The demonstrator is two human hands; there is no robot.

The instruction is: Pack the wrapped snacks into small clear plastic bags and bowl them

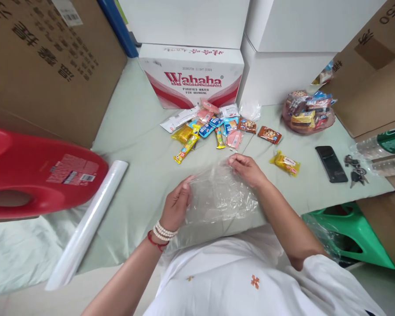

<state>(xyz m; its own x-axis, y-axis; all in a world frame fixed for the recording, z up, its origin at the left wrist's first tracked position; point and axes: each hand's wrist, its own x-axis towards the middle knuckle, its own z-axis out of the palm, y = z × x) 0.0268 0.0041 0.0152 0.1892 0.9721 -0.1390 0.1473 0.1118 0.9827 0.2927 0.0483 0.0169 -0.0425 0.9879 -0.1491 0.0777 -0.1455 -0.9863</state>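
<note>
Head view. At lower centre of frame: clear plastic bag (220,197), crumpled, partly flat on the pale green cloth (134,145), near edge drooping toward the white shirt.

Left hand (176,206), just left of centre: fingers curled, pinching the bag's left edge between thumb and fingertips. White bead bracelets (164,230) and a red cord on that wrist.

Right hand (246,169), just right of centre: fingertips pressed together on the bag's upper right corner, pinching the film. Hands apart, bag stretched between them.

Above the bag, centre of frame: loose pile of snack packets (210,125) in front of the Wahaha carton (191,74). Brown cookie packet (269,134) just right of the pile. Yellow packet (285,163) lying alone, near the right hand, not touching it.

Upper right: pink bowl (285,118) heaped with more packets. Right of frame: black phone (331,163) face down, keys (357,173) just beside it, clear bottles (382,147) at the edge. Lower right: green stool (358,228).

Left of frame: red jug (36,175) on its side. Beside it, running diagonally to lower left: roll of clear film (88,219). Brown cardboard box (46,57) in upper left.
</note>
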